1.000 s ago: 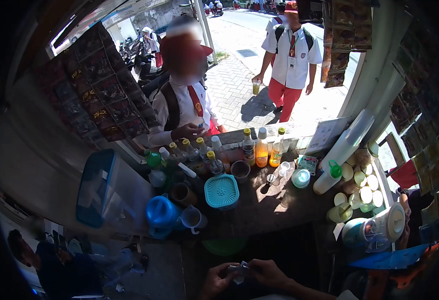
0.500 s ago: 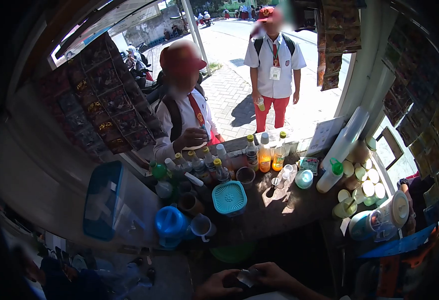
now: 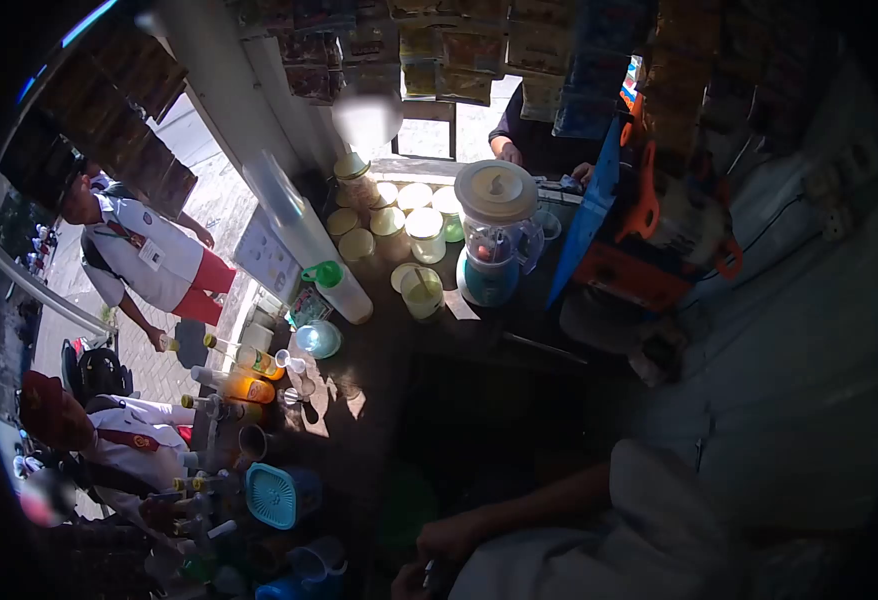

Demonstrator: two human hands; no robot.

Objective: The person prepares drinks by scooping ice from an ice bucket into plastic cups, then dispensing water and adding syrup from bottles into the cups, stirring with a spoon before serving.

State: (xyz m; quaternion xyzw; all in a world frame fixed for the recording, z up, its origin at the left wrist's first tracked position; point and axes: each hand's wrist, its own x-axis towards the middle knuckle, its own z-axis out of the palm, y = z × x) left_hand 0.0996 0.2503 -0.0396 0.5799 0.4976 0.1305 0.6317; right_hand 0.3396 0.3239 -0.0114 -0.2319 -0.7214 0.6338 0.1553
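Note:
Low in the view, my right hand [image 3: 451, 538] is closed with the fingers curled, and a small pale flat thing [image 3: 428, 573] shows at its fingers. My left hand [image 3: 409, 583] is just below it, cut off by the bottom edge and in deep shade. Its fingers seem closed at the same pale thing, whose kind I cannot make out. Both hands are in front of my body, apart from the counter [image 3: 374, 400]. Nearest on the counter are a turquoise-lidded container [image 3: 273, 496] and a clear measuring jug [image 3: 316, 560].
A blender [image 3: 497, 235] stands at the back beside several lidded jars [image 3: 425, 235] and a green-capped bottle [image 3: 339, 290]. Syrup bottles [image 3: 249, 387] line the left edge. An orange machine [image 3: 639, 270] is right. Sachet strips hang above. Two people in uniform stand outside; another person's hand [image 3: 507, 152] is beyond the window.
My view has swung to the right, bringing the blender and orange machine towards the middle. My hands remain close together low in view, with the pale thing now less visible.

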